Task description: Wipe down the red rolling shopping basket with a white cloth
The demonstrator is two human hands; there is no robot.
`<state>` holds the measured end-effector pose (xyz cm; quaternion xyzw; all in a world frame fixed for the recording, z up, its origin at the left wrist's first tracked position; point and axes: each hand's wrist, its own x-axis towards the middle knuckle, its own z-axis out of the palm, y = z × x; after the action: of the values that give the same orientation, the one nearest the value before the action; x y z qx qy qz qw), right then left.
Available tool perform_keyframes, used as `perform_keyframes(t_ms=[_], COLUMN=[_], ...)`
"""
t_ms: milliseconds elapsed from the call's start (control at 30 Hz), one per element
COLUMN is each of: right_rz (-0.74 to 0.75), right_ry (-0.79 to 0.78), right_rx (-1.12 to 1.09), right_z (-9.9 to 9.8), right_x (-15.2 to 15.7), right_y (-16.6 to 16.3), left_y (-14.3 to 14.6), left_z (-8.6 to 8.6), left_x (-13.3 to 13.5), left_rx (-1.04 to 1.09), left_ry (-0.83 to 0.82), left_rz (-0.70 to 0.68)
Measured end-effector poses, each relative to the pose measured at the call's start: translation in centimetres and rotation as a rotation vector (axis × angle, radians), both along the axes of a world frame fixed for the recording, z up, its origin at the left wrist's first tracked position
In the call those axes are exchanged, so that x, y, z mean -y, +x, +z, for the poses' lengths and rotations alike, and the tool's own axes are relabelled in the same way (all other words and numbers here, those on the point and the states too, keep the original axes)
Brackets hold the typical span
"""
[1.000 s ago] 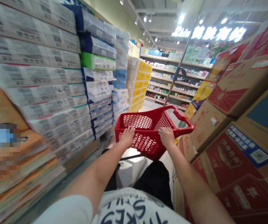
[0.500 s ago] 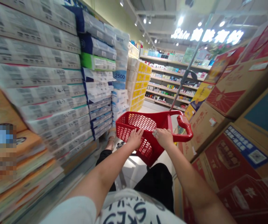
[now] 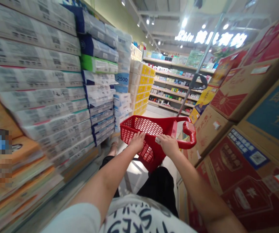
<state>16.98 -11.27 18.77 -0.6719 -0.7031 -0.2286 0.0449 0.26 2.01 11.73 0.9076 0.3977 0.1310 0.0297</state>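
Note:
A red plastic shopping basket (image 3: 151, 166) with holed sides stands in front of my legs, its thick handle (image 3: 191, 131) reaching out to the right. My left hand (image 3: 137, 142) is closed over the near rim, left of the middle. Farther right on that same rim, my right hand (image 3: 168, 144) is wrapped over the edge. A small pale thing shows by the right fingers, too small to make out. Through the open top I see only holed red wall; part of the basket's floor is hidden.
Packs of paper goods (image 3: 44, 77) are stacked high on the left, with yellow-and-white packs (image 3: 141, 85) beyond. Cardboard boxes (image 3: 236, 155) line the right side, close to my right arm. A slanted metal pole (image 3: 190, 82) rises past the basket. Stocked shelves (image 3: 173, 81) stand at the back.
The boxes on the right look a little nearer and the surroundings have shifted slightly left in view. Both hands keep their hold on the basket's rim.

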Motion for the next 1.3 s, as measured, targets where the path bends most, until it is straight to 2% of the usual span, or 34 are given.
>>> perform_keyframes(t_ms=[67, 167, 300, 333, 533, 667, 800, 933, 1033, 1167, 1233, 1300], right_rz=[-0.071, -0.089, -0.056, -0.074, -0.385, -0.435, -0.436, -0.392, -0.305, -0.001, 0.141, 0.167], right_ry=[0.028, 0.064, 0.073, 0.064, 0.062, 0.086, 0.160, 0.213, 0.179, -0.079, -0.208, -0.228], right_rx=[-0.058, -0.055, -0.069, -0.089, -0.153, -0.235, -0.227, -0.153, -0.093, 0.066, 0.141, 0.138], right_z=[0.7, 0.7, 1.0, 1.4, 4.2, 4.1, 3.4, 2.8, 2.8, 4.6, 5.6, 5.9], right_x=[0.5, 0.8, 0.5, 0.4, 1.6, 2.5, 2.6, 2.8, 2.6, 0.9, -0.2, -1.1], right_y=[-0.1, -1.1, -1.6, -1.3, 1.9, 2.0, 0.1, -3.1, -5.2, -4.9, -3.9, -3.3], left_y=[0.2, 1.1, 2.5, 2.7, 3.2, 3.5, 2.8, 1.2, 0.1, -0.8, -0.7, -0.4], left_z=[0.0, 0.2, 0.9, 1.2, 1.9, 1.4, 0.9, 0.4, 0.4, 1.8, 2.6, 3.1], left_x=[0.0, 0.7, 2.6, 3.0, 4.2, 4.6, 4.9, 4.8, 3.9, 2.6, 2.6, 3.0], left_rx=[0.017, 0.069, 0.119, 0.126, 0.111, 0.084, 0.046, 0.076, 0.121, 0.134, 0.160, 0.209], left_ry=[-0.029, -0.053, -0.036, -0.043, -0.063, -0.010, 0.019, -0.004, -0.051, -0.134, -0.130, -0.087], left_rz=[0.020, 0.018, -0.240, -0.262, -0.244, -0.236, -0.229, -0.187, -0.132, -0.071, -0.096, -0.169])
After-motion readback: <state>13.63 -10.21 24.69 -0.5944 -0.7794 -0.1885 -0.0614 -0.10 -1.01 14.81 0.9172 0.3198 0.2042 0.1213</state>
